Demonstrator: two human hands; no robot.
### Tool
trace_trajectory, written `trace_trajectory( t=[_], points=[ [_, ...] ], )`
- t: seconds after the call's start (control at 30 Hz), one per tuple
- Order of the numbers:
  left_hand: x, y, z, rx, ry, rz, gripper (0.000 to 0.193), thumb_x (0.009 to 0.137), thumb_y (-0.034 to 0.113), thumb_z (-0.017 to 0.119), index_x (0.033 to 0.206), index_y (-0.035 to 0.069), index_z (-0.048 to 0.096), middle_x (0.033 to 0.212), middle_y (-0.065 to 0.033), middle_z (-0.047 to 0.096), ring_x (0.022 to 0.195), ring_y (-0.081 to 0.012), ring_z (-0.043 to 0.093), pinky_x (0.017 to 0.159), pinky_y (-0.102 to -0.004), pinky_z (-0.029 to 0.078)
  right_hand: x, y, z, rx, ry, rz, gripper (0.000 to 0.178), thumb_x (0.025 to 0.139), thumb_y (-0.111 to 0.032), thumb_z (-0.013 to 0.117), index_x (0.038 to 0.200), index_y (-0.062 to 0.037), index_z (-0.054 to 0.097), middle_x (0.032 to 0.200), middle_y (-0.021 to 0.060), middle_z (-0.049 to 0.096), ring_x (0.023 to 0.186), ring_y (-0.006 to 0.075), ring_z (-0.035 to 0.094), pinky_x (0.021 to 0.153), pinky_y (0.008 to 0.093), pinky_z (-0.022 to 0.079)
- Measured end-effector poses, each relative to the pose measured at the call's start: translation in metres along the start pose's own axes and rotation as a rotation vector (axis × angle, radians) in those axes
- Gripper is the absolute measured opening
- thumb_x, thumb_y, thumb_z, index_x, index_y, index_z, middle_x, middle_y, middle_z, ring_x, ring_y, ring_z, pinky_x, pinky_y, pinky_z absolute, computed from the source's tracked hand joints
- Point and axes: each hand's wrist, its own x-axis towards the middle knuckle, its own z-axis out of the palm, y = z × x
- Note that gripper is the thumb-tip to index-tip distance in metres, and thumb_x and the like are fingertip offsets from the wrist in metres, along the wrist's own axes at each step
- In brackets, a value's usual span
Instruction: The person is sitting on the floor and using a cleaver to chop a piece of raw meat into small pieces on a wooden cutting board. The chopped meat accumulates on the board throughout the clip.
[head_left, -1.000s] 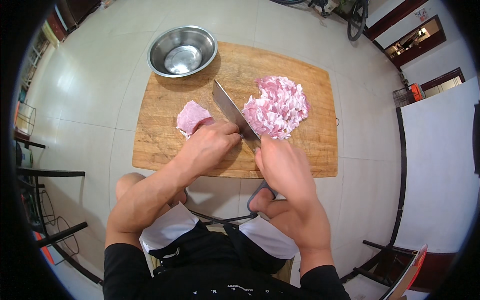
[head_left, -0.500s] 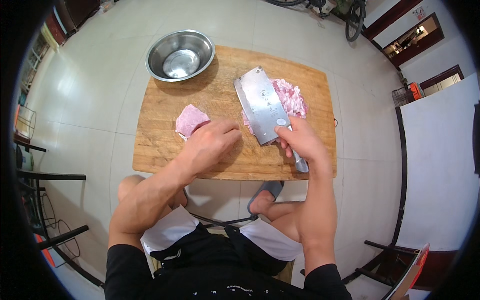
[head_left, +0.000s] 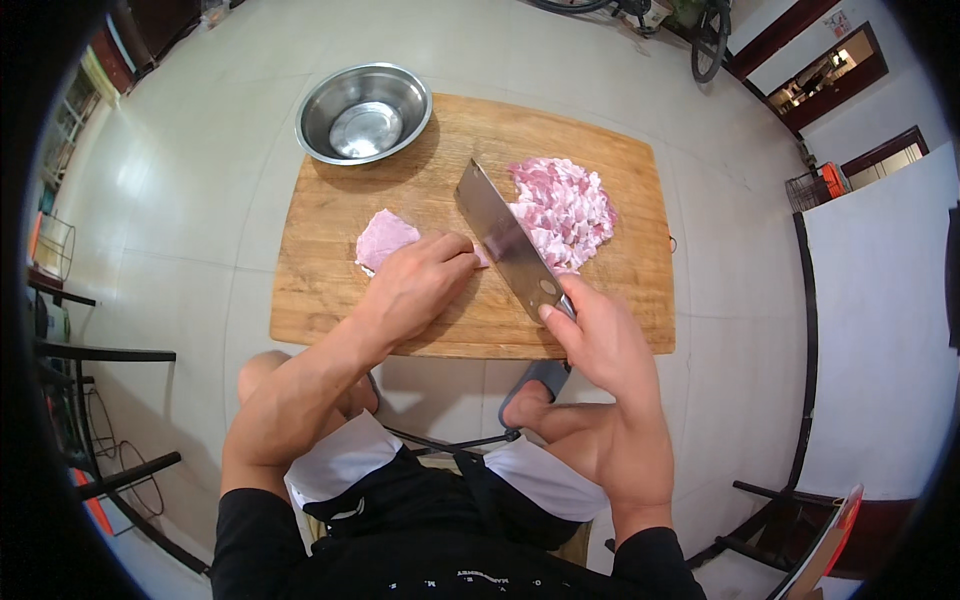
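My right hand (head_left: 608, 335) grips a broad steel cleaver (head_left: 510, 240) by its handle. Its blade stands on edge over the wooden board (head_left: 330, 310), tip pointing away and to the left. Just left of the blade, my left hand (head_left: 425, 285) has its fingers curled down on a strip of raw meat (head_left: 481, 258); only the strip's end shows past the fingertips. Beyond that hand lies a larger pink slab of meat (head_left: 385, 240). Right of the cleaver spreads a heap of small cut meat pieces (head_left: 568, 210), partly behind the blade.
A steel bowl (head_left: 365, 115) stands at the board's far left corner, with nothing in it. My knees and a grey slipper (head_left: 545, 378) are just below the near edge. Dark-framed chairs (head_left: 110, 354) stand at the left, and a bicycle (head_left: 708, 45) is at the far right.
The cleaver has swung left off the meat heap and turned from lying flat to on edge. More of the heap shows. The left hand has stayed nearly in place, with a meat end now visible.
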Motion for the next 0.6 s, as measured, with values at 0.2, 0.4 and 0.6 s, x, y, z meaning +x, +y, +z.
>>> trace_trajectory(
  t=[0.2,0.4,0.6],
  points=[
    [0.000,-0.004,0.005,0.026,-0.049,0.013,0.016,0.097,0.008,0.075,0.112,0.003,0.076,0.120,-0.0113,0.075,0.110,-0.0330,0.075,0.093,-0.0425,0.063,-0.020,-0.016,0.001,-0.164,0.000,0.007,0.025,0.107,-0.022,0.069,0.107,0.0017,0.062,0.088,0.0320,0.071,0.087,0.0567,0.069,0.076,0.0633,0.052],
    [0.000,-0.002,0.007,0.032,-0.023,0.028,0.015,0.096,0.010,0.072,0.110,0.003,0.075,0.115,-0.0109,0.073,0.105,-0.0321,0.073,0.090,-0.0433,0.063,-0.032,-0.023,-0.001,-0.204,-0.024,0.016,0.023,0.109,-0.022,0.067,0.105,0.0004,0.062,0.093,0.0291,0.074,0.090,0.0550,0.071,0.078,0.0631,0.055],
    [0.002,-0.002,0.009,-0.011,-0.035,0.004,0.017,0.097,0.010,0.070,0.110,0.002,0.075,0.114,-0.0124,0.072,0.105,-0.0338,0.073,0.090,-0.0452,0.062,-0.034,-0.025,0.001,-0.249,-0.088,0.057,0.023,0.111,-0.022,0.064,0.105,0.0002,0.062,0.096,0.0279,0.074,0.093,0.0535,0.072,0.081,0.0626,0.056]
  ],
)
